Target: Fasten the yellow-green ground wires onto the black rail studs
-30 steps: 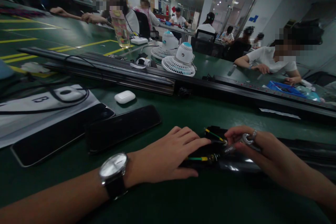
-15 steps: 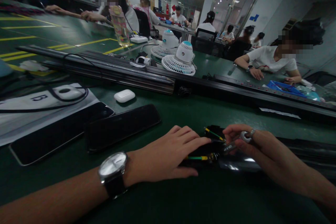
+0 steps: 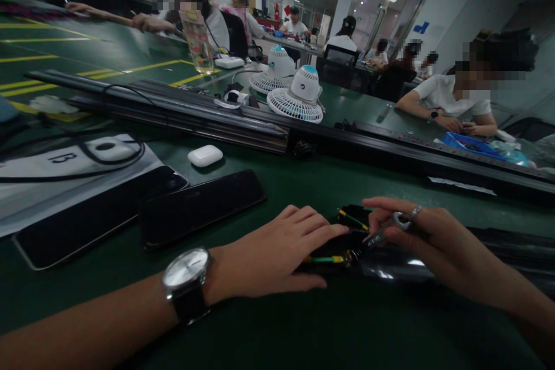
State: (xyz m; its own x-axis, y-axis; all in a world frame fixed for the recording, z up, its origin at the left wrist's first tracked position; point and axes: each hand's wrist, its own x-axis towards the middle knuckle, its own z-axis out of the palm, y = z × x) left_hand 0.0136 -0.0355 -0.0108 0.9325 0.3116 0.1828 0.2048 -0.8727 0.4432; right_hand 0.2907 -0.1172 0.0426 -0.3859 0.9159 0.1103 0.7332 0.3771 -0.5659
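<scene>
My right hand (image 3: 427, 243) grips a small wrench (image 3: 377, 239) between thumb and fingers, its ring end by the forefinger and its far end slanting down to the left. That far end meets a metal fastener (image 3: 349, 256) at the tip of a yellow-green wire (image 3: 327, 259). A second yellow-green wire (image 3: 355, 219) runs just behind it, across a dark part. Flat over the left side of the black workpiece (image 3: 403, 270) lies my left hand (image 3: 292, 251), fingers stretched out and holding nothing. Its fingers hide some of the workpiece. A watch (image 3: 187, 270) is on the left wrist.
Two dark phone-like slabs (image 3: 203, 208) and a white earbud case (image 3: 205, 156) lie left on the green table. Long black rails (image 3: 390, 153) cross behind the hands. Beyond stand two white fans (image 3: 299, 95) and a bottle (image 3: 197, 40). A co-worker (image 3: 459, 98) sits at the right.
The right hand has shifted slightly, its forefinger now straighter, and the wrench's ring end has swung a little left. My left hand stays in place. The co-worker's hands at the right have come together.
</scene>
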